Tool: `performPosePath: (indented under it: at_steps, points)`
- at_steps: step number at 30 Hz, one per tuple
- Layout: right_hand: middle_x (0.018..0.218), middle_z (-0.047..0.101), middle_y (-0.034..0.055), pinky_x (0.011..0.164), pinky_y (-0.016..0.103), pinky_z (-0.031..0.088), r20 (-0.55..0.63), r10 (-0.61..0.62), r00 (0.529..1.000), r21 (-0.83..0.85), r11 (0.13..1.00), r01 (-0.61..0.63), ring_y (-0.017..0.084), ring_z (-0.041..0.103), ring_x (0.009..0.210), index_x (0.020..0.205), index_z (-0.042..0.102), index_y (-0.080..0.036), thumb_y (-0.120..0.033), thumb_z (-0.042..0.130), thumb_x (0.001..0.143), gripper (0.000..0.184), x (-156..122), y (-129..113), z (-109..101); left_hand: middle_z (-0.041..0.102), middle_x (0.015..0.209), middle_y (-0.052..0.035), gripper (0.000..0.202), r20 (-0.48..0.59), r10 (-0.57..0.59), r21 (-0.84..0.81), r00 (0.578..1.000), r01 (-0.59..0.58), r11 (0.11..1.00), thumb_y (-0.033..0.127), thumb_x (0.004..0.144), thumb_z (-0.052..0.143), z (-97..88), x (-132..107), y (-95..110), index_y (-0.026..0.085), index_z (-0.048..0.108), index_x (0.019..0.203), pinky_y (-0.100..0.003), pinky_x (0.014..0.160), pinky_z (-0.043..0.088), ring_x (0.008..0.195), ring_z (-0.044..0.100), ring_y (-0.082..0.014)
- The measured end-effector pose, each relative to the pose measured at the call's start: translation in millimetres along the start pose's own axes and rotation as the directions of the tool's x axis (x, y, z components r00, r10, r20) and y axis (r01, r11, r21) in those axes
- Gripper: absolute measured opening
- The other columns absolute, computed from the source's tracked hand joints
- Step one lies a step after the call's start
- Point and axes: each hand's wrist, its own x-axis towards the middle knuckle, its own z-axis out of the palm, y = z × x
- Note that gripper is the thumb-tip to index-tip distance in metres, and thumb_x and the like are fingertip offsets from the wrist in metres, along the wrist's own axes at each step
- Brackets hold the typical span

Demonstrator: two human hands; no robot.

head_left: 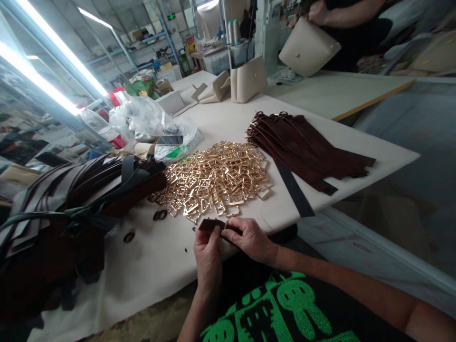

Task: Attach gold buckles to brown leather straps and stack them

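Observation:
My left hand [208, 251] and my right hand [252, 240] meet at the front edge of the table, both closed on one dark brown leather strap [211, 223]. The strap is bent between my fingertips, and the part under my right fingers is mostly hidden. Whether a buckle sits in the fold cannot be made out. Just beyond my hands lies a heap of gold rectangular buckles [217, 175]. To its right, finished-looking brown straps [302, 147] lie fanned in a pile. Small dark leather loops [160, 215] rest left of my hands.
A tied bundle of dark strips [81, 190] covers the table's left side. Behind the buckles are a plastic bag [142, 118], a phone [170, 140] and a bottle [103, 126]. Beige bags [247, 80] stand farther back. Across the table a co-worker's hand [318, 13] holds a beige piece [309, 47].

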Motion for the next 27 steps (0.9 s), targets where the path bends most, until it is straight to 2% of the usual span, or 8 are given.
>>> performPosePath:
  at_steps: [5, 8, 10, 15, 20, 23, 25, 27]
  points:
    - [0.066, 0.057, -0.0019, 0.058, 0.022, 0.038, 0.039, -0.041, 0.998, 0.018, 0.999, 0.04, 0.013, 0.051, 0.063, 0.072, 0.06, -0.016, -0.032, 0.056, 0.09, 0.024, 0, -2, -3, 0.073, 0.078, -0.0004, 0.029, 0.095, -0.139, -0.085, 0.986, 0.147, 0.985, 0.026, 0.064, 0.084, -2.3, 4, 5, 0.019, 0.069, 0.088, -0.023, 0.067, 0.052, 0.068, 0.068, -0.0135]
    - [0.07, 0.061, -0.0012, 0.062, 0.023, 0.041, 0.061, -0.057, 0.997, 0.027, 0.998, 0.056, 0.014, 0.055, 0.067, 0.079, 0.064, -0.016, -0.021, 0.056, 0.086, 0.012, -1, 1, -5, 0.072, 0.073, 0.0007, 0.03, 0.069, -0.156, -0.093, 0.985, 0.162, 0.982, 0.022, 0.059, 0.085, -3.8, 6, 8, 0.018, 0.068, 0.083, -0.021, 0.063, 0.051, 0.064, 0.067, -0.0124]
    - [0.07, 0.062, -0.0013, 0.061, 0.023, 0.041, 0.076, -0.05, 0.996, 0.029, 0.998, 0.048, 0.014, 0.056, 0.066, 0.08, 0.065, -0.016, -0.018, 0.056, 0.084, 0.01, -2, 4, -6, 0.071, 0.072, 0.001, 0.03, 0.058, -0.153, -0.088, 0.987, 0.158, 0.984, 0.021, 0.057, 0.086, -4.0, 5, 8, 0.017, 0.069, 0.08, -0.019, 0.062, 0.05, 0.064, 0.067, -0.0115]
    - [0.071, 0.062, -0.0008, 0.062, 0.023, 0.042, 0.058, -0.033, 0.998, 0.031, 0.999, 0.032, 0.014, 0.056, 0.067, 0.079, 0.064, -0.015, -0.023, 0.059, 0.085, 0.01, -2, 7, -5, 0.073, 0.077, -0.0004, 0.029, 0.038, -0.119, -0.049, 0.992, 0.121, 0.991, 0.026, 0.061, 0.087, -1.3, 0, 3, 0.018, 0.071, 0.084, -0.02, 0.063, 0.05, 0.066, 0.067, -0.0122]
    - [0.069, 0.061, -0.0001, 0.06, 0.024, 0.042, -0.046, -0.014, 0.999, 0.022, 1.0, 0.015, 0.015, 0.055, 0.066, 0.074, 0.061, -0.016, -0.03, 0.062, 0.083, 0.016, 1, 4, -2, 0.076, 0.093, -0.0038, 0.039, 0.01, -0.049, 0.062, 0.999, 0.049, 0.997, 0.039, 0.07, 0.083, 2.8, -9, 1, 0.02, 0.073, 0.103, -0.026, 0.078, 0.051, 0.084, 0.07, -0.0177]
    - [0.066, 0.059, -0.0005, 0.058, 0.024, 0.039, -0.055, 0.009, 0.998, 0.037, 0.999, -0.007, 0.014, 0.051, 0.063, 0.071, 0.06, -0.016, -0.033, 0.062, 0.083, 0.021, 3, 1, -2, 0.075, 0.103, -0.0038, 0.043, 0.01, 0.023, 0.135, 1.0, -0.024, 0.991, 0.041, 0.073, 0.081, 0.7, -13, 3, 0.023, 0.071, 0.111, -0.028, 0.089, 0.049, 0.1, 0.068, -0.0206]
    - [0.062, 0.054, -0.0019, 0.054, 0.023, 0.035, -0.034, 0.038, 0.999, 0.047, 0.998, -0.036, 0.012, 0.046, 0.059, 0.069, 0.059, -0.016, -0.036, 0.063, 0.083, 0.025, 4, -1, -3, 0.073, 0.11, -0.004, 0.04, 0.012, 0.095, 0.159, 0.995, -0.095, 0.983, 0.039, 0.074, 0.08, -3.4, -14, 4, 0.024, 0.071, 0.11, -0.028, 0.093, 0.047, 0.109, 0.064, -0.0219]
    - [0.058, 0.048, -0.0037, 0.05, 0.022, 0.03, -0.012, 0.073, 0.997, 0.067, 0.995, -0.072, 0.01, 0.04, 0.055, 0.066, 0.057, -0.016, -0.039, 0.063, 0.083, 0.03, 5, -3, -6, 0.072, 0.114, -0.0056, 0.035, 0.024, 0.126, 0.102, 0.992, -0.128, 0.987, 0.044, 0.076, 0.076, -8.4, -11, 4, 0.023, 0.073, 0.105, -0.029, 0.088, 0.048, 0.111, 0.062, -0.0236]
